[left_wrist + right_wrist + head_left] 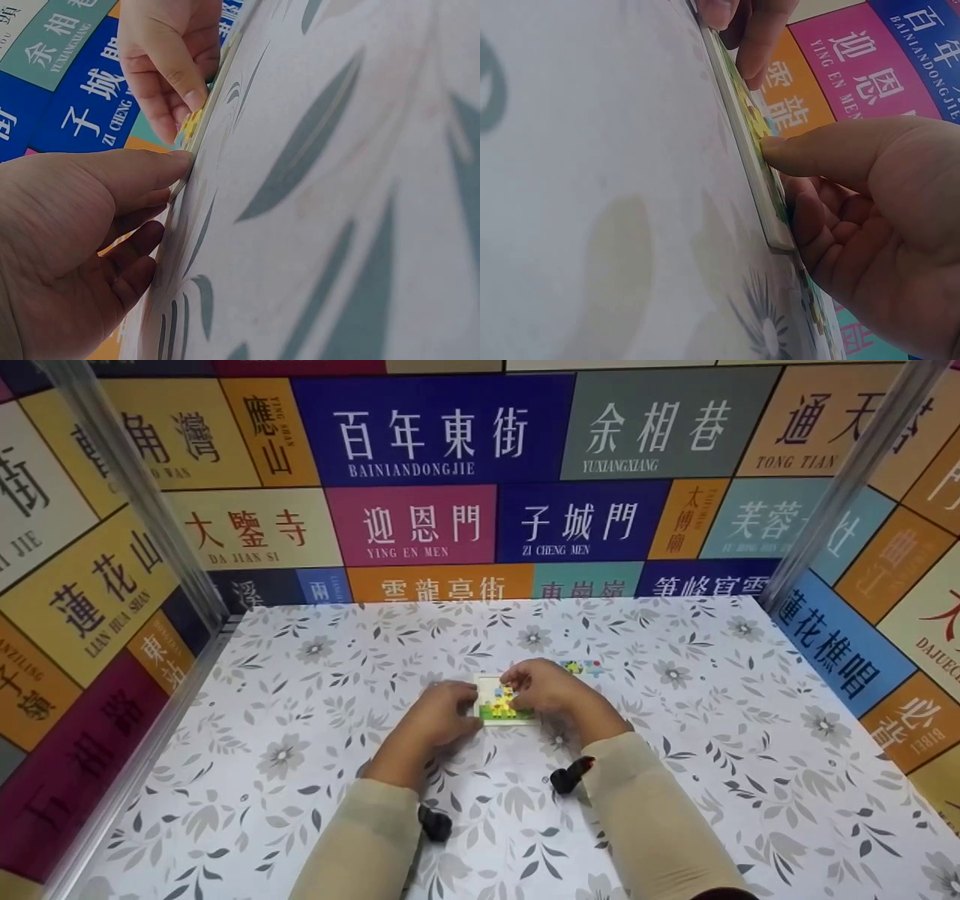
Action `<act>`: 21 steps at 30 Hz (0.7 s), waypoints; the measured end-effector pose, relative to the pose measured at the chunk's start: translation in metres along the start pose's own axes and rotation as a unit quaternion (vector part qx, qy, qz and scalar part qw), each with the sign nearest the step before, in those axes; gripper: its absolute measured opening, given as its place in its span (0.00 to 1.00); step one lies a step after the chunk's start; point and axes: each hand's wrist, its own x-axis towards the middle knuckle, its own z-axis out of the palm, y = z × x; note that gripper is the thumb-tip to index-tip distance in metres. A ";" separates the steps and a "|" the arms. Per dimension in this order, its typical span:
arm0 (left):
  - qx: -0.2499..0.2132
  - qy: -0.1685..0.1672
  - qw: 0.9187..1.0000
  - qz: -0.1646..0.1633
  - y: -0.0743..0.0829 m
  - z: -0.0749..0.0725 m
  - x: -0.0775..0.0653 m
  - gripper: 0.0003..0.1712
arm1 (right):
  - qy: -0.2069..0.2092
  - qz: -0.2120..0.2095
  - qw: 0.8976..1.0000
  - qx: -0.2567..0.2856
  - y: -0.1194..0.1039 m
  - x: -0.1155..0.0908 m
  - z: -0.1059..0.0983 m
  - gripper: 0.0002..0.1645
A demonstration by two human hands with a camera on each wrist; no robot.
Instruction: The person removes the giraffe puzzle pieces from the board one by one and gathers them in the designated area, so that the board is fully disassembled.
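Observation:
A small jigsaw puzzle (496, 709) lies in a shallow pale-rimmed tray on the tabletop, its picture yellow, green and blue. My left hand (442, 712) holds the tray's left edge, thumb near the front corner and fingers farther back. In the left wrist view that thumb (169, 166) lies along the rim. My right hand (551, 690) bends over the tray's right part. Its thumb (784, 154) touches the yellow area of the picture, the other fingers curled beside the far edge. I cannot tell whether a loose piece sits between them.
More colourful puzzle pieces (585, 667) lie behind the right hand, partly hidden. A floral-patterned cover (285, 750) spreads across the table. Panels with printed place names (431, 431) stand around the back and sides, with clear posts (161, 502) at the corners.

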 end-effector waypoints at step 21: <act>-0.018 0.004 1.000 -0.015 0.003 0.000 -0.001 0.31 | 0.038 -0.029 0.999 0.006 0.018 -0.012 -0.032 0.28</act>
